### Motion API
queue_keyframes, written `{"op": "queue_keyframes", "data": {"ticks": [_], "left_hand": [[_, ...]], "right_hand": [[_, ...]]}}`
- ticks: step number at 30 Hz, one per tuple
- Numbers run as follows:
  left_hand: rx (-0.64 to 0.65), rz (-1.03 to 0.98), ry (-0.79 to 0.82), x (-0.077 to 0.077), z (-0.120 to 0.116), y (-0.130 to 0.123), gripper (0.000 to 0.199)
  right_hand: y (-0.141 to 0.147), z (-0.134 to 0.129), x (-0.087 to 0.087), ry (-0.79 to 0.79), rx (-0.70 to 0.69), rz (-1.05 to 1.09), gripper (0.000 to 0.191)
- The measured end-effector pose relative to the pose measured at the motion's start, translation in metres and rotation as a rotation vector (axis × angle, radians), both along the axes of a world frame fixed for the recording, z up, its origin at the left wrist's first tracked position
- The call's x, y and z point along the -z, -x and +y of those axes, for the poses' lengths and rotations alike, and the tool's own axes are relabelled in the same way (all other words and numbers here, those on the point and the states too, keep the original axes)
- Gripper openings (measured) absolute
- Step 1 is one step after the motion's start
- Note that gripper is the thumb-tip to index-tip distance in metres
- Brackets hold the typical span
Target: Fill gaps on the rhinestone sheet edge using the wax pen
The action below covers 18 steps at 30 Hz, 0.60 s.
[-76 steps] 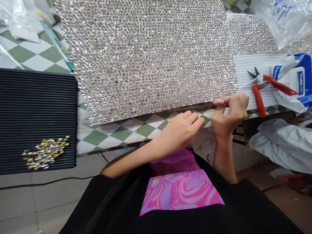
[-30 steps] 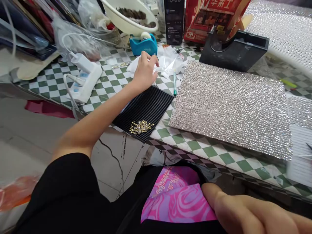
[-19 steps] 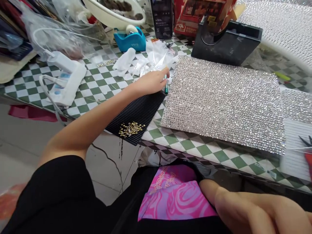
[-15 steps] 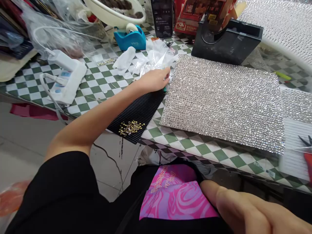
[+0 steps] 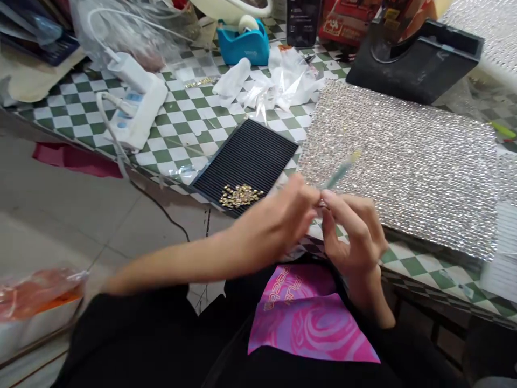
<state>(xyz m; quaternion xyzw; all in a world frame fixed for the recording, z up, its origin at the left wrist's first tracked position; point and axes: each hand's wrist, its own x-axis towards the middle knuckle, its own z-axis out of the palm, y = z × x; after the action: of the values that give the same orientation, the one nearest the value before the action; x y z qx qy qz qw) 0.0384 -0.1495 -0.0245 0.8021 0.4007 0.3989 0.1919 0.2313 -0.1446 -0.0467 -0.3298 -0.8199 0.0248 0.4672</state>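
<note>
Your hands are together above the near edge of the counter point(image 5: 181, 129). Right hand point(image 5: 355, 231) pinches a small item point(image 5: 322, 203), too blurred to identify, and a pale green stick point(image 5: 343, 171) angles up from the grip. Left hand point(image 5: 277, 218) is blurred, fingers curled toward it; can't tell if it holds anything. Gold studs point(image 5: 240, 196) sit on a black ridged mat point(image 5: 258, 145), ridges likely stopping them rolling.

I see left hand point(image 5: 274, 221) and right hand point(image 5: 355, 237) together, blurred green stick point(image 5: 341, 172) between them, near rhinestone sheet point(image 5: 399, 167); ridged mat point(image 5: 246, 156), gold studs point(image 5: 240, 196) to left.
</note>
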Motion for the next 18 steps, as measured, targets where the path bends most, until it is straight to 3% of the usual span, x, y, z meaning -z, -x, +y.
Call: {"op": "queue_keyframes", "data": {"ticks": [2, 5, 8, 12, 16, 18], "left_hand": [[0.002, -0.053, 0.036, 0.006, -0.034, -0.009, 0.026], [-0.083, -0.239, 0.048, 0.027, -0.06, -0.012, 0.027], [-0.237, -0.329, -0.089, 0.058, -0.07, -0.005, 0.031], [-0.539, -0.2, -0.325, 0.1, -0.069, 0.001, 0.031], [-0.488, -0.095, -0.447, 0.138, -0.067, 0.002, 0.027], [-0.407, -0.105, -0.252, 0.158, -0.069, 0.003, 0.022]], "right_hand": [[0.012, -0.001, 0.004, -0.056, -0.024, -0.06, 0.05], [0.026, 0.0, 0.008, -0.011, -0.064, -0.08, 0.04], [0.04, 0.004, 0.013, 0.109, -0.118, -0.004, 0.033], [0.059, 0.003, 0.025, 0.388, -0.084, 0.2, 0.028], [0.072, -0.003, 0.039, 0.48, -0.036, 0.322, 0.011], [0.075, -0.006, 0.043, 0.491, -0.034, 0.333, 0.01]]}}
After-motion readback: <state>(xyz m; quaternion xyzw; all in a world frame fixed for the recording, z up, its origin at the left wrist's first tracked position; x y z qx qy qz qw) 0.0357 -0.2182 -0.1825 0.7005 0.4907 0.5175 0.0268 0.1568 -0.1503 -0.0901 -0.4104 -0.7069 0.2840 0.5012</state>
